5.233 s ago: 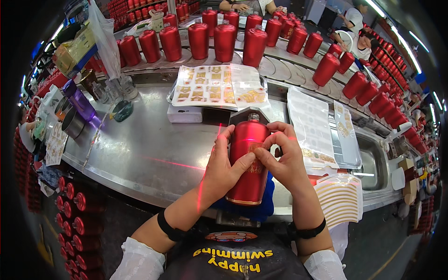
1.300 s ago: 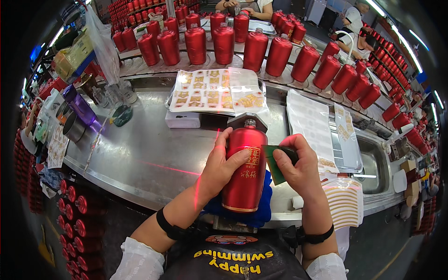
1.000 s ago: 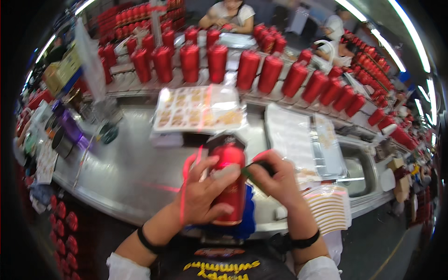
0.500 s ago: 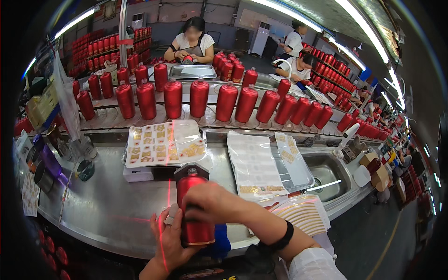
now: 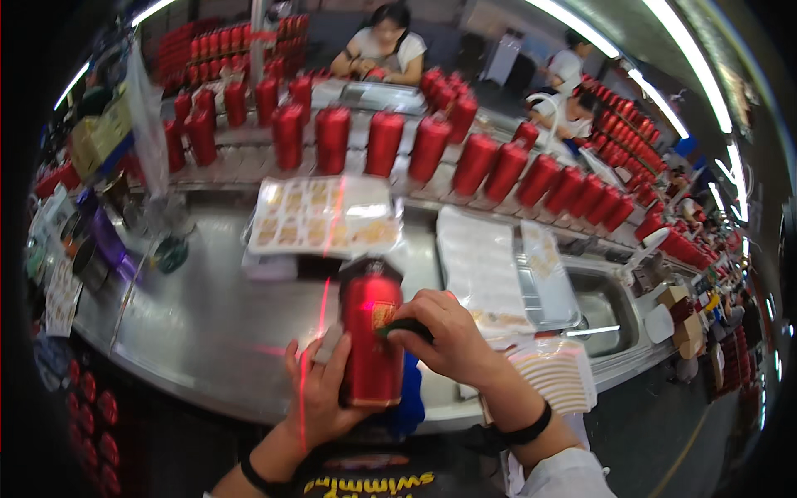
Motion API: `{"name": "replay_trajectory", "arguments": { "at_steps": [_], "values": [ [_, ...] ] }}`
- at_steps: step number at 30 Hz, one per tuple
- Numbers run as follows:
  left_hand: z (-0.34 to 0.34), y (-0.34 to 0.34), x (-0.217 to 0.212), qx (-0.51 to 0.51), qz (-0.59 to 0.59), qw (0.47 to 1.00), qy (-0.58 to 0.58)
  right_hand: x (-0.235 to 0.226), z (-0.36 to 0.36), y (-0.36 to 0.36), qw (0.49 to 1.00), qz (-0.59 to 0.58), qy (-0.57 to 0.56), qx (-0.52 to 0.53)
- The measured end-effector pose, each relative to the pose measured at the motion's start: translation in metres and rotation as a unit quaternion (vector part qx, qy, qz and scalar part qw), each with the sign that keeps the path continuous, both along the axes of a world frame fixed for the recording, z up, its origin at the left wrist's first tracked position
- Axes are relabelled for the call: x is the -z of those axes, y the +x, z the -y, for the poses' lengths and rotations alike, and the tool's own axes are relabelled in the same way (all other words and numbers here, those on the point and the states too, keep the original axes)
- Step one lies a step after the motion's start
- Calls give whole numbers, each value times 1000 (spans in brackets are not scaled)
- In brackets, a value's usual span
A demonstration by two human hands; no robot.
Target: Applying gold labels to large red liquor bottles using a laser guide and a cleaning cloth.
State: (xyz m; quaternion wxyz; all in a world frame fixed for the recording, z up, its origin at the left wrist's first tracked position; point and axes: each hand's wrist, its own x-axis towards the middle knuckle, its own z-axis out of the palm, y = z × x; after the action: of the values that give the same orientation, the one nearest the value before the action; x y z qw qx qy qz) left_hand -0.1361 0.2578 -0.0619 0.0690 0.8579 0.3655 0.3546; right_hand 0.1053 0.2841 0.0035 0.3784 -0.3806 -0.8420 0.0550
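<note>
A glossy red bottle (image 5: 371,357) lies tilted in front of me, its neck end at a dark angular block (image 5: 371,267). My left hand (image 5: 320,390) is closed around its lower left side, with a pale wrap on one finger. On the bottle's face sits a gold decal (image 5: 383,315). My right hand (image 5: 448,336) is closed on a small dark green flat tool (image 5: 408,329), its edge at the decal's right side. Blue cloth (image 5: 408,402) shows beside the bottle's lower end. Red laser lines cross my left hand and the bottle.
Sheets of gold decals (image 5: 320,217) lie behind the block, white sheets (image 5: 481,266) to their right. Curved gold-edged strips (image 5: 552,373) lie near a sink (image 5: 602,307). Red bottles (image 5: 383,145) line a conveyor at the back. Co-workers (image 5: 386,50) sit beyond.
My right hand has moved off the bottle's front to its right side, exposing the gold decal and the green tool. The view has shifted, and the left hand still holds the bottle.
</note>
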Motion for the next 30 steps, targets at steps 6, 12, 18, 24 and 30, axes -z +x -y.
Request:
{"name": "replay_trajectory", "arguments": {
  "at_steps": [6, 12, 18, 24, 30],
  "values": [
    [-1, -3, 5, 15, 41, 997, -59, -7, -2, -15, 964, 8, 106, 245],
    [0, -2, 2, 2, 6, 999, -37, -33, -7, -36, 985, -28, -165, 26],
    [-5, -5, 8, 30, 39, 996, -69, -10, 4, -15, 992, -32, -47, -112],
    [-5, -8, 12, 43, 44, 993, -99, -1, -12, -9, 966, -13, 80, 245],
    [-3, -5, 5, 37, 35, 995, -83, -40, -29, -38, 979, -24, 26, 200]
  ]
}}
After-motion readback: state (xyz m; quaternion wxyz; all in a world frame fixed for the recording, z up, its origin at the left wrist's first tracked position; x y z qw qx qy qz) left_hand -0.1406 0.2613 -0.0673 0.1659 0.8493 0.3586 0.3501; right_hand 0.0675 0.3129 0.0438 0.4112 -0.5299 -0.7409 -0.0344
